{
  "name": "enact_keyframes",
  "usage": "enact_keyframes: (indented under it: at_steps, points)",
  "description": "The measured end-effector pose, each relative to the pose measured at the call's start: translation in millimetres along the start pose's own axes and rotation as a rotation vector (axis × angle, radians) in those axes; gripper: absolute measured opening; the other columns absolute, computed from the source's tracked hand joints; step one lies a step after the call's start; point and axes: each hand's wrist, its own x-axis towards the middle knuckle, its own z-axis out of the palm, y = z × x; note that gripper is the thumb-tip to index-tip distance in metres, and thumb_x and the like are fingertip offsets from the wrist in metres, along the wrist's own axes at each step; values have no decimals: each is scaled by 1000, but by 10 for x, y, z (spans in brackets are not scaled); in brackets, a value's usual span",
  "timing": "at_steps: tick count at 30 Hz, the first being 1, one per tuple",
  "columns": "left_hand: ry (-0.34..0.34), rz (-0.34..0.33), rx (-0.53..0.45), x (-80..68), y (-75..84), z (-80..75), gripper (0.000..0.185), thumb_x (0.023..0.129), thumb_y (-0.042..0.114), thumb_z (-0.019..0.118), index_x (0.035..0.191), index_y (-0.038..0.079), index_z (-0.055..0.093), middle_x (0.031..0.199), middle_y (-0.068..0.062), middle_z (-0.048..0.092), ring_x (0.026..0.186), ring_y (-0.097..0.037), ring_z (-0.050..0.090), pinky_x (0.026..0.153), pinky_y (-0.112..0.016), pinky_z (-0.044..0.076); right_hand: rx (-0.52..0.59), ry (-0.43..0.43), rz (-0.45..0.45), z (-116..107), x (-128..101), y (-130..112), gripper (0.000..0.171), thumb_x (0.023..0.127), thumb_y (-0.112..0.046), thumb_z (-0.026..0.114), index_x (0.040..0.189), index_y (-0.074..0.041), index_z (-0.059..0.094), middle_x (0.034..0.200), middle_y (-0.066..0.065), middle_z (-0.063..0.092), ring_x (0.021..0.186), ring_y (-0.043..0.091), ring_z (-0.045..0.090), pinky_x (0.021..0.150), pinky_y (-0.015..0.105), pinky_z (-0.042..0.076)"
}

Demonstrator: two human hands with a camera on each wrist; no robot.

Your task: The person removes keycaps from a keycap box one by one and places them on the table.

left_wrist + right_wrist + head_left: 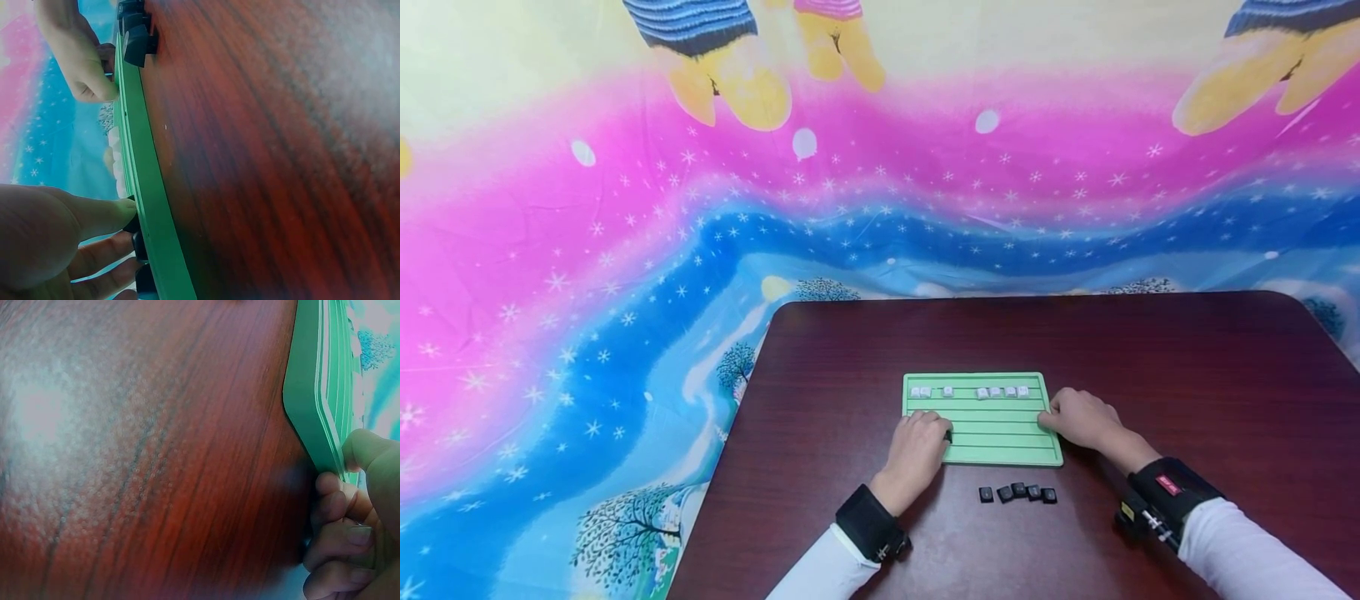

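Nearest the person, a short row of five small black square keycaps [1017, 493] lies loose on the dark reddish wood-grain surface [1187, 375], just in front of the flat green plastic board with ridged horizontal rails [992, 437] and between the two wrists, within easy reach of either hand.

The left hand [917, 446] rests on the board's near left corner. In the left wrist view its thumb and fingers curl round a small black keycap [139, 245] and hold it against the board's edge, apparently lining it up with a lower rail. The right hand [1078, 418] sits at the board's right edge with its fingers curled against the rim, thumb on top; it seems to steady the board so it does not slide on the smooth surface.

Farther up, the top rail carries a line of small white square keycaps [970, 392], three at the left and four at the right with a gap between. The rails between are bare, so nothing blocks the left hand's keycap.

Beyond the surface hangs a pink and blue printed cloth with snowflakes [625, 250].
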Motion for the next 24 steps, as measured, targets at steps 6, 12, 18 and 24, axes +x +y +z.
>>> enact_keyframes:
  at_steps: [6,12,18,24]
  points:
    - [3,-1,-20,4,-6,-26,9,85,21,80,94,22,76,90,8,74,82,-13,65,66,-24,43,1,1,0,-3,0,0,42,90,-28,60,54,-20,40,52,-8,29,47,10,28,49,24,19]
    - [-5,-1,-26,-4,8,-62,10,86,22,79,96,22,77,91,8,74,82,-12,64,67,-23,43,6,0,0,0,-4,3,42,90,-28,60,54,-20,40,52,-8,28,47,10,28,49,24,18]
    - [-13,6,-53,-10,43,-122,11,87,22,78,99,22,77,96,7,75,84,-11,65,68,-22,43,9,-3,4,-10,-16,-5,42,90,-28,60,54,-20,40,52,-8,29,47,10,29,49,24,19]
    - [-14,14,-68,-30,80,-157,11,88,23,78,99,21,77,96,7,75,84,-11,64,67,-21,42,8,-1,3,-8,-13,-8,41,90,-27,60,54,-20,40,52,-8,29,47,10,29,49,24,19]
